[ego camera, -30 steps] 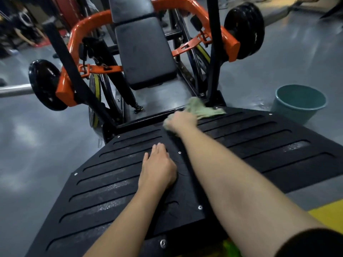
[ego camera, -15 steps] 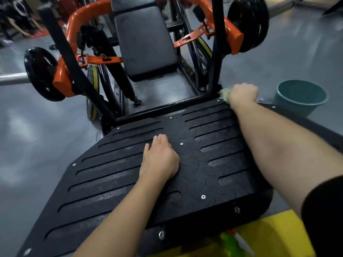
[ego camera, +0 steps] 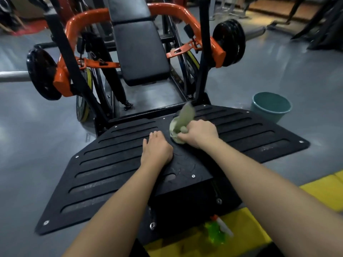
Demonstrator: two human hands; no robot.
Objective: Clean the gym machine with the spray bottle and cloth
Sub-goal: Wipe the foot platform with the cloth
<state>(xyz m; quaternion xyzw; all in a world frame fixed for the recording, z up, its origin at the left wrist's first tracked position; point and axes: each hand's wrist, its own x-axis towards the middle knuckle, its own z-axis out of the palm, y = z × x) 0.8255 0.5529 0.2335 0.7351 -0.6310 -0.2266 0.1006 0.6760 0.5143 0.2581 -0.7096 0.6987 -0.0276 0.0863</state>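
Gym machine (ego camera: 141, 52) is standing ahead, its black footplate (ego camera: 111, 173) being wiped: the wiping step, I judge. Left hand (ego camera: 156, 149) is lying flat on the plate, fingers straight, holding nothing; right hand (ego camera: 198, 133) is gripping the bunched cloth (ego camera: 182, 117) just beside it. Spray bottle (ego camera: 216, 232) is lying by the plate's near edge; next, the cloth needs sweeping across the other grooves

The footplate (ego camera: 111, 164) is matt black with a rough grooved tread, the frame tube (ego camera: 81, 21) glossy orange-painted metal, the back pad (ego camera: 143, 58) smooth black upholstery, the cloth (ego camera: 182, 117) soft pale fabric, the bucket (ego camera: 269, 116) dull teal plastic.
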